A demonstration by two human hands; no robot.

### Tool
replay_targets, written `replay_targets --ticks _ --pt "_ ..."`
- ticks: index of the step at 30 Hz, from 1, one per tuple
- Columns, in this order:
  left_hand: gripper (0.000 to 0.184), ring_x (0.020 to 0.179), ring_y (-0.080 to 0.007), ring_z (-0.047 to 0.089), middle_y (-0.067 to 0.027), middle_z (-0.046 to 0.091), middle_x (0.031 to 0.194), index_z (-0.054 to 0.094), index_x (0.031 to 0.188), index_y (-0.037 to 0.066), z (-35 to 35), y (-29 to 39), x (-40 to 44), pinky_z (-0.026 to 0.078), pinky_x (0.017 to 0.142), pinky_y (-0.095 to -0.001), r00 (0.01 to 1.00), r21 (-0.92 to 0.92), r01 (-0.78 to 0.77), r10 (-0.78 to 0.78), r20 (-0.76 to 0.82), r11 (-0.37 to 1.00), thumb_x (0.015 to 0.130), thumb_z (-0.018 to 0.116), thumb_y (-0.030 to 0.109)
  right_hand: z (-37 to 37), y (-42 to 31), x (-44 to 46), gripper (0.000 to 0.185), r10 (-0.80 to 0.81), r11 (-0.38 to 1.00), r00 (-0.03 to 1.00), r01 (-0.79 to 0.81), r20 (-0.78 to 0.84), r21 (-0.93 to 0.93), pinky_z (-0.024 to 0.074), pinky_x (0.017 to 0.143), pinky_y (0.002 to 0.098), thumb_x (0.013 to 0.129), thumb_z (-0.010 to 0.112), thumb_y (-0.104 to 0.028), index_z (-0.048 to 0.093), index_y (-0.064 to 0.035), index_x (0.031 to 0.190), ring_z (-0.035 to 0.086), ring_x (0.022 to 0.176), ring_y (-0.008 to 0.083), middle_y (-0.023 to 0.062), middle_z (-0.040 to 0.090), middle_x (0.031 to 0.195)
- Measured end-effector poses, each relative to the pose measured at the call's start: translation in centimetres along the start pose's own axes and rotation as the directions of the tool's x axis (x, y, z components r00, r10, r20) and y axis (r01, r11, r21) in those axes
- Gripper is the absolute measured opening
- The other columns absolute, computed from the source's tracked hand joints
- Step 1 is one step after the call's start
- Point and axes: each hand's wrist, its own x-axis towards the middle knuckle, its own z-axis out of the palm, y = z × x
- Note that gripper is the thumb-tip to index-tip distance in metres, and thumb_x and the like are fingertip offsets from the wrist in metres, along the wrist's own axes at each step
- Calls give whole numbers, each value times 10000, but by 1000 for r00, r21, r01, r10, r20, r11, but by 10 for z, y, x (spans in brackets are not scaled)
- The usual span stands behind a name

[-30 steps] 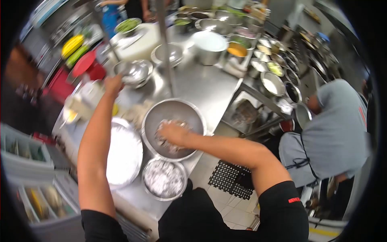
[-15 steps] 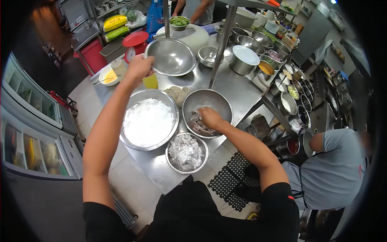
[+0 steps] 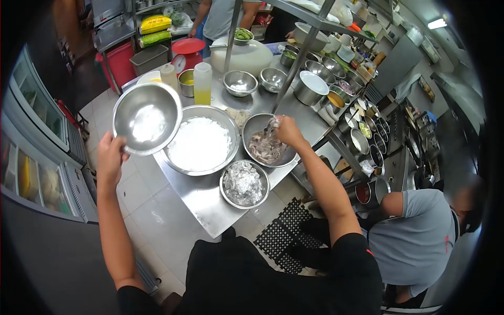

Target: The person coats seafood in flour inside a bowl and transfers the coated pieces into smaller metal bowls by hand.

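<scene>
My left hand [image 3: 111, 157] grips the rim of a steel mixing bowl [image 3: 147, 118], tilted in the air left of the table, nothing visible inside. My right hand [image 3: 289, 131] is closed on some squid pieces [image 3: 273, 125] above the far right rim of a steel bowl [image 3: 247, 140]. More raw squid strips [image 3: 266, 148] lie in that bowl. Left of it stands a wide bowl [image 3: 234, 149] of white powder [image 3: 200, 140]. Nearest me, a smaller bowl [image 3: 222, 190] holds flour-coated pieces [image 3: 243, 182].
An oil squeeze bottle [image 3: 202, 86], a red scale [image 3: 188, 48] and small steel bowls [image 3: 240, 83] stand behind. A shelf post [image 3: 296, 68] rises from the table [image 3: 210, 210]. A co-worker [image 3: 415, 231] stands at right; others are at the back. Pots crowd the right side.
My left hand has swung the bowl left and toward me, away from the table's back. My right hand has risen from inside the squid bowl with pieces in its fingers.
</scene>
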Motion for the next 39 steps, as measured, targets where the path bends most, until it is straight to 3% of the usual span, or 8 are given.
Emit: replay_targets --ticks 4,18,22,24,25,29,35,39 --pt "49 502 -44 404 14 462 684 525 855 36 -65 -50 -56 331 422 -199 985 -3 85 -84 -149 996 808 511 35 6 -13 -6 240 166 982 967 -144 194 -122 490 812 487 684 601 -56 657 7 909 607 865 449 271 641 879" --pt "62 444 -80 420 -13 488 634 498 816 64 -124 -233 -185 359 406 -215 848 -308 369 -453 -274 877 806 517 5 -66 -37 21 208 77 997 997 -77 -13 -15 485 716 452 753 521 -71 645 -26 914 605 827 435 261 627 841" --pt "72 448 -84 426 -22 490 644 479 793 57 -104 -233 -187 367 403 -225 840 -297 378 -460 -289 877 810 529 8 -107 -69 43 226 27 999 1000 -27 -1 44 499 653 429 739 499 -49 667 -43 890 637 686 338 201 647 744" --pt "70 448 -83 426 -21 490 641 480 794 55 -97 -233 -184 365 401 -223 846 -322 355 -448 -289 878 815 529 9 -117 -82 60 225 -3 997 1000 4 19 -81 471 647 324 820 495 -59 666 -27 963 560 660 162 98 640 729" --pt "69 448 -82 426 -20 489 637 480 794 53 -94 -233 -181 362 399 -221 860 -341 337 -434 -269 878 820 528 10 -122 -96 63 223 22 987 999 -30 49 159 449 620 293 844 499 -68 673 -31 979 531 654 122 51 624 727" --pt "62 458 -70 432 -19 509 650 491 804 53 -90 -231 -177 355 396 -215 871 -359 322 -423 -251 876 832 527 11 -134 -168 75 225 -14 974 995 -9 99 228 437 619 259 854 504 -73 674 -16 990 529 669 90 11 628 758" --pt "54 449 -61 424 -12 515 652 504 810 53 -94 -235 -192 356 399 -203 842 -348 347 -452 -294 871 829 526 7 -47 -195 101 195 -53 938 984 -10 171 346 479 611 325 792 502 -101 669 -10 834 581 655 136 75 647 713" --pt "47 457 -58 428 -9 516 656 512 811 51 -102 -241 -215 355 398 -199 828 -358 348 -463 -316 866 827 529 11 63 -196 89 215 -83 946 827 -111 556 306 500 607 309 689 663 -64 696 -45 901 601 657 166 79 659 752"
